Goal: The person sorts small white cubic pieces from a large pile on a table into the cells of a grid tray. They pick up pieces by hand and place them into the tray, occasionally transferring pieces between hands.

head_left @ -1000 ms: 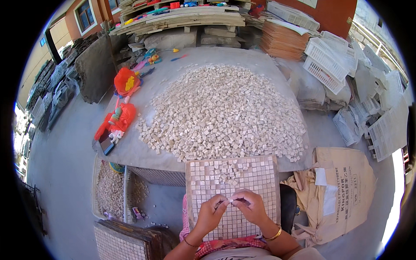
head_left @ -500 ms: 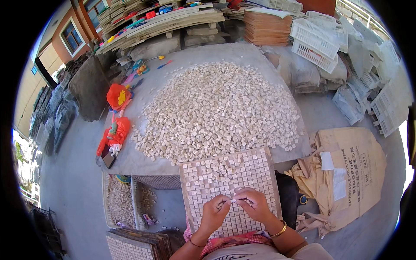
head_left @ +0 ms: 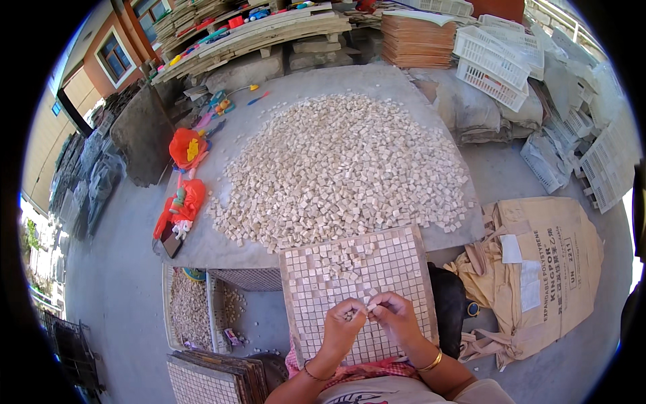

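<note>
Both my hands meet over the lower middle of a gridded mosaic board [head_left: 423, 276], which leans from my lap toward the table edge. Small pale stone cubes fill much of its grid, and some loose ones [head_left: 342, 259] lie on its upper part. My left hand [head_left: 342, 328] is closed, with a few stone cubes showing in its curled fingers. My right hand [head_left: 397, 319] pinches a pale cube [head_left: 371, 307] close to the left fingertips. Its other fingers are curled, and whatever lies inside them is hidden.
A wide heap of stone cubes [head_left: 343, 168] covers much of the grey table [head_left: 232, 261]. Red plastic bags [head_left: 185, 202] and a phone [head_left: 171, 246] lie at its left edge. A crate of cubes [head_left: 190, 313] and stacked boards [head_left: 208, 380] stand at lower left; a woven sack [head_left: 572, 269] lies right.
My hands stay together over the board, with the fingers shifting slightly around the cubes. A cube now shows more clearly at the right fingertips. The whole view has moved a little.
</note>
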`<action>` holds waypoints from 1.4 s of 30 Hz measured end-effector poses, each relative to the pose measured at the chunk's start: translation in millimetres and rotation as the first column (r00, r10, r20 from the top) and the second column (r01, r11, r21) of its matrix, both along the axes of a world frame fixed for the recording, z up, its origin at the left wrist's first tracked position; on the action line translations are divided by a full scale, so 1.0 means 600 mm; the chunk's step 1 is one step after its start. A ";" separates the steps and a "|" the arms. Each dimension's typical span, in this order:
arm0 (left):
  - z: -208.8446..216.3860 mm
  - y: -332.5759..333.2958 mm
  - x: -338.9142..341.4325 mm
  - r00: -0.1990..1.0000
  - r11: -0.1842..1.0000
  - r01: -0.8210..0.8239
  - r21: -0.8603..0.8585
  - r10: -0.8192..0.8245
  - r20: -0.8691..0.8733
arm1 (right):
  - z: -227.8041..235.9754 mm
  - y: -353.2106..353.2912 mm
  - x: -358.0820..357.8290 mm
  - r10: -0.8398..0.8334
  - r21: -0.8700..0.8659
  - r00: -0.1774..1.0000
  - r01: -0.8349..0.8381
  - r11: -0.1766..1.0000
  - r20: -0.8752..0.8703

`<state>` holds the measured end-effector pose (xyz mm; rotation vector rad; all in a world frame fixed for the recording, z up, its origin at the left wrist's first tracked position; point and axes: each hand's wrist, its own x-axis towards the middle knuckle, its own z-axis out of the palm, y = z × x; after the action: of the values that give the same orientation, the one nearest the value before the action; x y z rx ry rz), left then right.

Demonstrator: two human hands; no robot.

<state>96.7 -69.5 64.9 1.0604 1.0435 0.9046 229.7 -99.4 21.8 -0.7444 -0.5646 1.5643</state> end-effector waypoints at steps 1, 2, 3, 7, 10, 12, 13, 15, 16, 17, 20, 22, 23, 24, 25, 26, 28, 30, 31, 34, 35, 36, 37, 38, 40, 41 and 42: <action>0.002 -0.001 0.003 1.000 1.000 -0.007 -0.001 0.007 0.003 | 0.000 -0.001 -0.002 -0.002 -0.036 0.995 -0.002 0.999 -0.095; 0.003 -0.001 0.005 1.000 1.000 -0.013 0.000 0.013 0.006 | 0.000 -0.003 -0.003 -0.007 -0.070 0.982 -0.006 0.998 -0.189; 0.003 -0.002 0.007 1.000 1.000 -0.012 -0.002 0.012 0.005 | -0.004 -0.005 -0.003 -0.002 -0.083 0.970 -0.019 0.996 -0.243; 0.003 -0.005 0.009 1.000 1.000 -0.004 -0.004 0.004 0.005 | -0.013 -0.006 -0.004 0.020 -0.094 0.911 -0.064 0.994 -0.411; 0.001 -0.007 0.009 1.000 1.000 -0.007 0.006 0.007 -0.009 | -0.015 -0.007 -0.002 0.046 -0.097 0.874 -0.106 0.990 -0.484; 0.000 -0.008 0.009 1.000 1.000 -0.008 0.006 0.008 -0.014 | -0.019 -0.007 -0.002 0.049 -0.115 0.843 -0.130 0.985 -0.536; 0.002 -0.009 0.009 1.000 1.000 -0.007 0.001 0.007 -0.010 | -0.022 -0.008 -0.003 0.041 -0.128 0.823 -0.138 0.982 -0.567; 0.000 -0.011 0.005 1.000 1.000 -0.009 -0.024 0.009 -0.008 | -0.022 -0.008 -0.005 0.023 -0.156 0.774 -0.156 0.975 -0.633; -0.004 -0.012 0.001 1.000 0.999 -0.011 -0.045 0.011 -0.008 | -0.019 -0.006 -0.005 0.010 -0.170 0.745 -0.165 0.972 -0.667; -0.008 -0.014 -0.005 1.000 0.998 -0.013 -0.066 0.012 -0.008 | -0.017 -0.004 -0.004 -0.004 -0.184 0.715 -0.174 0.967 -0.699; -0.028 -0.022 -0.054 0.993 0.982 -0.045 -0.185 0.064 0.096 | -0.024 0.014 0.028 -0.024 -0.105 0.632 -0.090 0.990 -0.774; -0.027 -0.011 -0.091 0.966 0.961 -0.168 -0.220 0.205 0.158 | -0.024 0.014 0.044 -0.063 -0.119 0.633 -0.045 0.992 -0.772; -0.041 -0.005 -0.125 0.938 0.935 -0.238 -0.264 0.292 0.189 | -0.018 0.014 0.051 -0.060 -0.115 0.652 -0.042 0.992 -0.756; -0.052 0.005 -0.163 0.873 0.873 -0.371 -0.315 0.444 0.203 | -0.013 0.013 0.057 -0.058 -0.112 0.673 -0.036 0.993 -0.737; -0.064 0.015 -0.206 0.782 0.787 -0.496 -0.366 0.588 0.206 | -0.010 0.012 0.060 -0.048 -0.114 0.709 -0.046 0.992 -0.704; -0.079 0.021 -0.251 0.681 0.698 -0.592 -0.403 0.700 0.214 | -0.009 0.011 0.059 -0.032 -0.116 0.741 -0.062 0.991 -0.670; -0.161 0.038 -0.376 0.550 0.566 -0.716 -0.409 0.818 0.167 | -0.010 0.013 0.051 0.004 -0.126 0.821 -0.092 0.988 -0.571; -0.343 0.007 -0.565 0.649 0.625 -0.759 -0.184 0.749 -0.134 | -0.010 0.021 0.032 0.062 -0.134 0.895 -0.135 0.982 -0.442; -0.430 -0.039 -0.668 0.416 0.852 -0.469 0.230 0.444 -0.794 | -0.002 0.029 0.015 0.076 -0.174 0.965 -0.121 0.977 -0.250; -0.528 -0.055 -0.723 0.071 0.931 -0.201 0.305 0.324 -0.943 | 0.004 0.073 -0.017 0.127 -0.049 0.901 -0.117 0.992 0.414; -0.543 -0.057 -0.713 0.142 0.924 -0.201 0.324 0.355 -0.924 | 0.000 0.089 -0.030 0.129 -0.032 0.837 -0.132 0.991 0.532; -0.554 -0.065 -0.700 0.206 0.916 -0.212 0.342 0.384 -0.900 | -0.001 0.105 -0.043 0.118 0.008 0.729 -0.167 0.986 0.675; -0.562 -0.072 -0.687 0.264 0.906 -0.223 0.361 0.412 -0.872 | 0.000 0.120 -0.058 0.094 0.045 0.603 -0.211 0.976 0.793; -0.565 -0.071 -0.655 0.416 0.892 -0.328 0.312 0.433 -0.800 | 0.002 0.136 -0.069 0.051 0.071 0.446 -0.252 0.965 0.894; -0.518 -0.051 -0.580 0.732 0.704 -0.661 -0.258 0.682 -0.015 | 0.006 0.166 -0.087 -0.061 0.155 0.316 -0.282 0.947 0.947; -0.474 -0.043 -0.547 0.588 0.632 -0.598 -0.493 0.764 0.267 | -0.005 0.182 -0.094 -0.145 0.224 0.260 -0.308 0.925 0.955; -0.432 -0.043 -0.521 0.463 0.609 -0.503 -0.614 0.789 0.404 | -0.017 0.197 -0.102 -0.228 0.291 0.213 -0.342 0.893 0.950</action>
<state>-216.2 -95.6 -194.5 -0.1442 0.9703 1.4718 168.4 18.8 11.5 -1.3367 -1.8982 0.7016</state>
